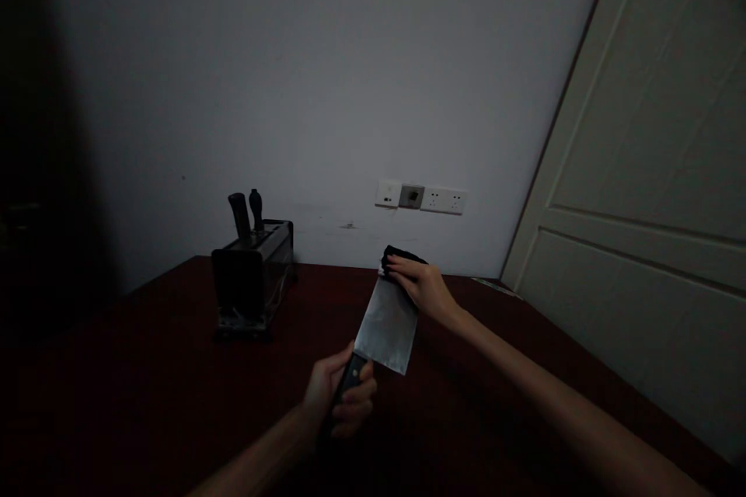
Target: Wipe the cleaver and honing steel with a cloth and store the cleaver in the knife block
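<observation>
Low centre, the left hand (343, 397) is clenched round the handle of the cleaver (388, 322). Just beyond, the right hand (423, 289) pinches a dark cloth (401, 255) against the blade's far end. Wiping looks under way, and it wants fingers kept off the edge. Farther left stands a knife block (253, 279).

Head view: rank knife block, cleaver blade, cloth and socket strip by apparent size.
1. knife block
2. cleaver blade, though it is nearer the camera
3. socket strip
4. cloth, partly hidden under the right hand
</observation>
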